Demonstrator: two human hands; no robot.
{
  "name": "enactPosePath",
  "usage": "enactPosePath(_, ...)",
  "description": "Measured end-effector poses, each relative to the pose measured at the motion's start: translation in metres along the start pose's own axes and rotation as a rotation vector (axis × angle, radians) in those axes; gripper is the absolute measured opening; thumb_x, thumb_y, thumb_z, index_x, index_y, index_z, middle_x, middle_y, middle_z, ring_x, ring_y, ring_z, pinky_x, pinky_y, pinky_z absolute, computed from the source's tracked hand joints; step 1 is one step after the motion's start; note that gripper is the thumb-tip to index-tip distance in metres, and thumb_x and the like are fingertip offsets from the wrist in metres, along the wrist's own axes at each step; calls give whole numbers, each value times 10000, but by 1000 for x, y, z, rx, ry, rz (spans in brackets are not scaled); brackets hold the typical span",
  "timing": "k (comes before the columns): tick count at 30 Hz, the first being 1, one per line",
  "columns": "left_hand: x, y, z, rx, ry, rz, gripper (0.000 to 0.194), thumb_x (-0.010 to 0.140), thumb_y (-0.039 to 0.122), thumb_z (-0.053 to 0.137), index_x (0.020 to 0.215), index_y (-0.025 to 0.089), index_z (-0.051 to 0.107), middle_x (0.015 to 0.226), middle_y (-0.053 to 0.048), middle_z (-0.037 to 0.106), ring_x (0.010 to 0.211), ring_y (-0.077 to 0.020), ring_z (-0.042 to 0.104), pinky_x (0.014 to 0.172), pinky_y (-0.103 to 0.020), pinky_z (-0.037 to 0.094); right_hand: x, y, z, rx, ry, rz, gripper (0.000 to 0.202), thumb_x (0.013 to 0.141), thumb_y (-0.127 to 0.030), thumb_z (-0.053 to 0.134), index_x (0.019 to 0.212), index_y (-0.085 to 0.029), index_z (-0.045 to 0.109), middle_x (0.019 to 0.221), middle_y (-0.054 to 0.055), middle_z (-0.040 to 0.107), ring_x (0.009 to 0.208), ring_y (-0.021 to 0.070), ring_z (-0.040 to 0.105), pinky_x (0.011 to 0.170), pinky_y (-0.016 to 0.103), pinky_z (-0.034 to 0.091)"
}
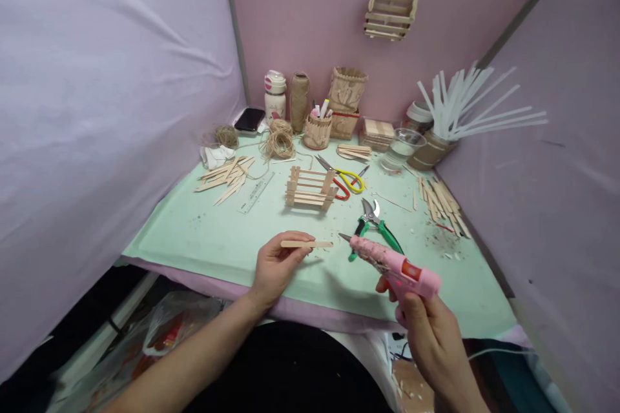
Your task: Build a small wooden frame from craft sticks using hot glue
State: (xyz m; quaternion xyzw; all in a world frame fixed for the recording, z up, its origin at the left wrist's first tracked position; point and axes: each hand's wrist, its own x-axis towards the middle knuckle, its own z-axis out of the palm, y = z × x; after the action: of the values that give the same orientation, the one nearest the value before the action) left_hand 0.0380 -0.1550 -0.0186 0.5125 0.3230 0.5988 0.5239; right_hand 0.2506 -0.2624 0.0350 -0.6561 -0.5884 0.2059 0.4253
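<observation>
Pinched in my left hand (281,264) is a flat wooden stick (307,244), held level above the front of the table. My right hand (431,329) is wrapped round the handle of a pink glue gun (397,266), whose dark nozzle points left toward the stick's right end, with a gap between them. Behind the stick stands a small slatted wooden frame (310,188). Green-handled pruning shears (374,226) lie open just beyond the glue gun, which partly covers one handle. Scissors (343,175) with yellow and red handles rest right of the frame.
Loose sticks (227,175) and a ruler (256,192) lie at left, more sticks (443,205) at right. Along the back stand a bottle (275,100), twine (279,141), a pen holder (318,132), a water cup (401,151) and a jar of glue sticks (431,151).
</observation>
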Motion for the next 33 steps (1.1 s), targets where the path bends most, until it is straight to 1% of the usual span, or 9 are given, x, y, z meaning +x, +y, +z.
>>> enactPosePath(4,0,2,2,0,-8,-3,97,768,216,732,859,182,720,899,-65,740,872,-175,684,800,-297,547,-5,-10,15,111,-80,-65,372,944,-445,403,825,-196,652,712,23,617,496,130,475,479,232,421)
enactPosePath(7,0,3,1,16,-31,14,152,766,287,735,865,172,730,894,-84,744,867,-194,687,793,-311,546,-7,-14,26,129,-108,-97,336,945,-421,416,893,-200,664,649,2,568,495,132,456,478,227,415)
enactPosePath(9,-1,3,1,33,-46,13,200,757,329,742,872,165,735,889,-93,743,853,-197,685,774,-305,544,-7,-15,29,122,-131,-114,327,948,-409,417,947,-200,668,616,-9,535,491,134,446,474,225,410)
enactPosePath(12,-1,5,2,47,-54,5,227,751,358,745,865,161,738,876,-99,740,839,-199,681,769,-304,538,-7,-15,31,109,-151,-123,336,951,-409,408,965,-199,670,611,-9,529,493,139,446,475,230,412)
enactPosePath(15,-2,6,2,53,-63,-4,237,743,372,749,852,162,739,868,-101,739,834,-204,678,765,-307,535,-7,-15,30,102,-144,-110,353,946,-431,407,952,-201,675,587,-10,523,481,144,444,480,239,421)
enactPosePath(21,-2,5,1,84,-74,-17,276,759,411,727,871,158,737,881,-109,736,842,-210,674,775,-312,527,-6,-23,29,101,-147,-20,410,934,-503,408,905,-198,681,598,2,546,501,153,461,512,255,436)
enactPosePath(26,-2,4,1,65,-74,-6,264,751,393,740,871,158,736,870,-103,732,831,-202,670,763,-301,521,-5,-22,30,114,-131,-45,419,928,-517,420,858,-199,684,546,-13,492,469,143,431,489,247,424)
enactPosePath(30,-2,3,1,63,-83,-1,227,757,354,741,880,164,735,875,-93,731,829,-192,670,760,-293,520,-4,-25,29,119,-132,1,452,919,-553,419,847,-194,686,553,-13,484,476,144,435,506,252,444)
enactPosePath(33,-2,3,1,66,-82,-7,230,759,360,737,868,157,734,865,-100,729,828,-197,667,754,-298,525,-4,-29,29,117,-122,8,463,914,-565,421,841,-193,688,557,-8,492,483,148,445,517,257,458)
